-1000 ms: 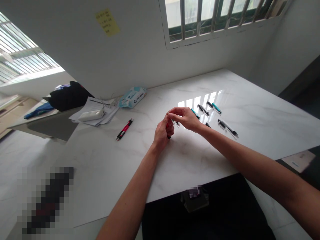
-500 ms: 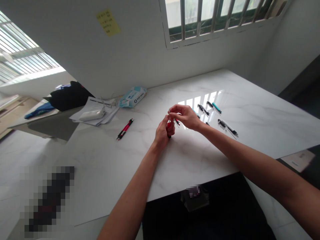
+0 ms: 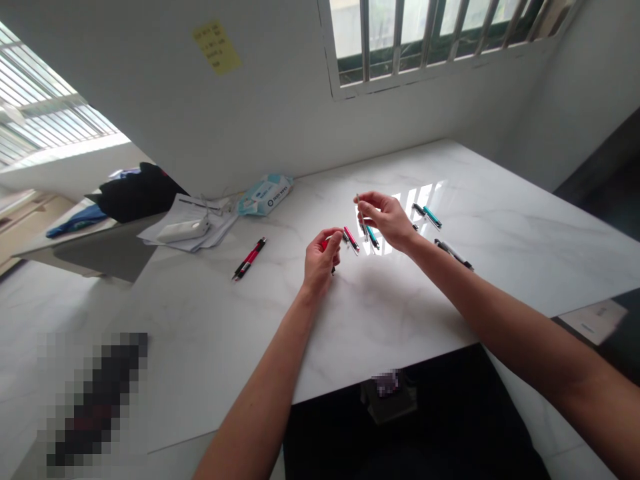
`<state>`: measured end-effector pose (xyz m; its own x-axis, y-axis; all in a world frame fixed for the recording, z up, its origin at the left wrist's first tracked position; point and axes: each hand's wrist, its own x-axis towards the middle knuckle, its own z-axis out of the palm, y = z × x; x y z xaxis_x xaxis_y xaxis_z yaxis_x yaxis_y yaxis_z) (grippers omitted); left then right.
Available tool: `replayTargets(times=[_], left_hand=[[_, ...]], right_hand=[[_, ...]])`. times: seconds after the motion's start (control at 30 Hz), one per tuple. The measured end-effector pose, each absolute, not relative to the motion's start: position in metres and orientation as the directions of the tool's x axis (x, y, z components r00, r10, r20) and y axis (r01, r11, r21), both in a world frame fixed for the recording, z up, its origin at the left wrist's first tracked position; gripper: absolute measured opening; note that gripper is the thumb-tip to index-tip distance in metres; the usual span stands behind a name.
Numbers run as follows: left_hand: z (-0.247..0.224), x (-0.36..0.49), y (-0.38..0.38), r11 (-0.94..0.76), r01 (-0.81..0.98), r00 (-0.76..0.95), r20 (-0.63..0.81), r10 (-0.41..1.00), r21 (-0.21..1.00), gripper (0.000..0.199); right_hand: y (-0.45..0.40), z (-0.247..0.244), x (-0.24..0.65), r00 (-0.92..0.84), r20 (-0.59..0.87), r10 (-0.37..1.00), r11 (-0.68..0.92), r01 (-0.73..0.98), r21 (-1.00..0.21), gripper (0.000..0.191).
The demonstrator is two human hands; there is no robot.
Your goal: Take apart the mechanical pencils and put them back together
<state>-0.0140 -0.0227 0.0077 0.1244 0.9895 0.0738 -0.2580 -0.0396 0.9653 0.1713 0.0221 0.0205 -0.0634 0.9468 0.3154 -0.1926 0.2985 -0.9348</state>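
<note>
our left hand (image 3: 320, 261) is clenched round a red-and-black pen (image 3: 327, 245) - barrel mostly hidden by the fingers, dark tip showing below. our right hand (image 3: 385, 220) grasps a thin silver rod (image 3: 359, 200) between thumb and fingertips, can't tell if it's a refill or a slim pen. just beside the hands on the marble table (image 3: 525, 227) lie a red pen (image 3: 351, 240) and a teal pen (image 3: 372, 237). further out are a second teal pen (image 3: 433, 217) and a black-and-silver pen (image 3: 453, 255). a second red-and-black pen (image 3: 249, 259) sits well apart on the left - near loose papers (image 3: 187, 223) and a wipes pack (image 3: 265, 195). that's five pens down, two items in hand.
</note>
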Motion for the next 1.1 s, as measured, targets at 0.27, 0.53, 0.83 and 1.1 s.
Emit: replayTargets(times=[0.27, 0.53, 0.83, 1.1], left_hand=[[0.008, -0.019, -0.018, -0.127, -0.311, -0.036, 0.122, 0.992, 0.942, 0.040], [0.006, -0.017, -0.017, -0.125, -0.306, -0.042, 0.118, 0.992, 0.944, 0.036], [0.007, -0.019, -0.018, -0.129, -0.240, 0.030, 0.140, 0.990, 0.962, 0.036], [0.006, -0.022, -0.015, -0.232, -0.187, 0.049, 0.245, 0.968, 0.955, 0.039]], right_hand=[[0.001, 0.014, 0.149, -0.260, 0.361, 0.896, 0.392, 0.077, -0.917, 0.028], [-0.001, 0.015, 0.148, -0.235, 0.382, 0.894, 0.397, 0.022, -0.917, 0.029], [-0.002, 0.016, 0.145, -0.226, 0.342, 0.912, 0.316, -0.141, -0.938, 0.045], [-0.004, 0.009, 0.141, -0.313, 0.103, 0.944, -0.027, -0.383, -0.923, 0.045]])
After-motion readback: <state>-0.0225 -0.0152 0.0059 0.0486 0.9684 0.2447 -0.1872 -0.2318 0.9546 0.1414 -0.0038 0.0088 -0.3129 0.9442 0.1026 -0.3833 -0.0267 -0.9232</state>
